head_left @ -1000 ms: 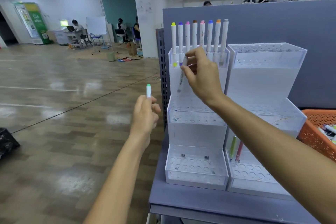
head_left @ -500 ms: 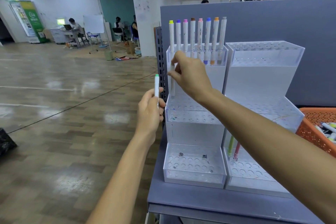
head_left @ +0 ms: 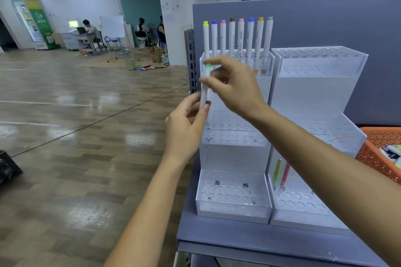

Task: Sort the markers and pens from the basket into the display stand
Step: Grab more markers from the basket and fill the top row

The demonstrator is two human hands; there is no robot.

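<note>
grey shelf (head_left: 234, 239), left hand (head_left: 184, 131), right hand (head_left: 237, 88) pinching marker (head_left: 207, 71)

Basket (head_left: 370, 156) mostly beyond right edge.

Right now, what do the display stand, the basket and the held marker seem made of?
Display stand: clear glossy acrylic or similar hard plastic; marker barrels show through its walls. Basket: orange moulded plastic, matte, its wall perforated with holes. Green-capped marker: probably plastic, smooth white barrel; blurred, so uncertain.
</note>
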